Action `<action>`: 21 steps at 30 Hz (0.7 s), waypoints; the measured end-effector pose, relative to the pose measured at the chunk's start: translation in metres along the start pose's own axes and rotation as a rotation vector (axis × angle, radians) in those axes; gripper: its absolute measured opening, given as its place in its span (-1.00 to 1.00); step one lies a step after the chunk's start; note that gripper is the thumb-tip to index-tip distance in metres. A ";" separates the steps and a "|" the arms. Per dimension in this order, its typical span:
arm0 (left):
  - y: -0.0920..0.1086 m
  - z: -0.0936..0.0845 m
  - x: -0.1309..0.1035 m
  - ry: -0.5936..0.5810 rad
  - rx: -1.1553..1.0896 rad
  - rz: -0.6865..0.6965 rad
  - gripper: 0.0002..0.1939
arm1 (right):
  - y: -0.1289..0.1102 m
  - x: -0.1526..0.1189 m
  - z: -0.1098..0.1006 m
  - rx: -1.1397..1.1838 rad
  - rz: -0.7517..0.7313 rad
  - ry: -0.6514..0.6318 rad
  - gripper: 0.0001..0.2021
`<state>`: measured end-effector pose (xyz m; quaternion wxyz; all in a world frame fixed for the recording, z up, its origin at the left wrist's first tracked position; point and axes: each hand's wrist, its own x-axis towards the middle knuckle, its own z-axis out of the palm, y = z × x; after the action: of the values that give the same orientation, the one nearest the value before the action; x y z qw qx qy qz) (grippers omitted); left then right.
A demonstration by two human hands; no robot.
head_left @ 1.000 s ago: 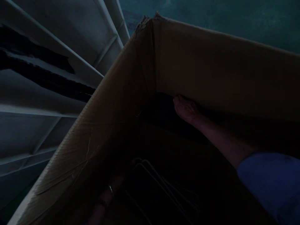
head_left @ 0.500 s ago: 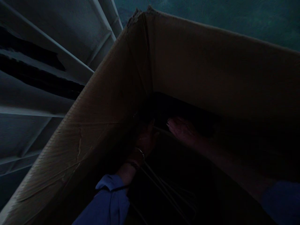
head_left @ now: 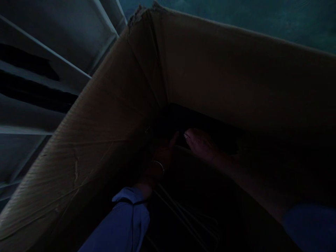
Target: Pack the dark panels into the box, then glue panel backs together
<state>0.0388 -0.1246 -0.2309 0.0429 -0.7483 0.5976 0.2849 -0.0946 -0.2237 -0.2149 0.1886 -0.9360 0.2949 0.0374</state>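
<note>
Both our hands deep in the cardboard box (head_left: 110, 115) — left hand (head_left: 164, 151) at 7 o'clock of right hand (head_left: 201, 144), over thin wires (head_left: 181, 210). Grip unclear; nothing lifted out yet.

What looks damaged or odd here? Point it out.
The cardboard box is torn and frayed at its top corner, and its left wall is creased. Both hands, left hand and right hand, reach deep inside, where it is too dark to judge.

Pretty dark shot. Left of the box there's a pale slatted frame (head_left: 52, 66) with long rails running diagonally and black gaps between them. Up top, past the box rim, a murky teal floor (head_left: 236, 14) shows.
</note>
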 end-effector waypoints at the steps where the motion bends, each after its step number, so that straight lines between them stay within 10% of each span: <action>1: 0.000 0.000 0.000 0.000 0.005 0.001 -0.32 | 0.000 0.000 0.001 0.015 0.009 0.013 -0.81; 21: 0.000 0.004 0.001 -0.004 0.018 0.006 -0.32 | 0.009 0.006 0.012 0.272 0.086 0.157 -0.82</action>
<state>0.0376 -0.1237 -0.2342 0.0499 -0.7454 0.6024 0.2813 -0.0945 -0.2290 -0.2300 0.2883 -0.8884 0.3509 -0.0680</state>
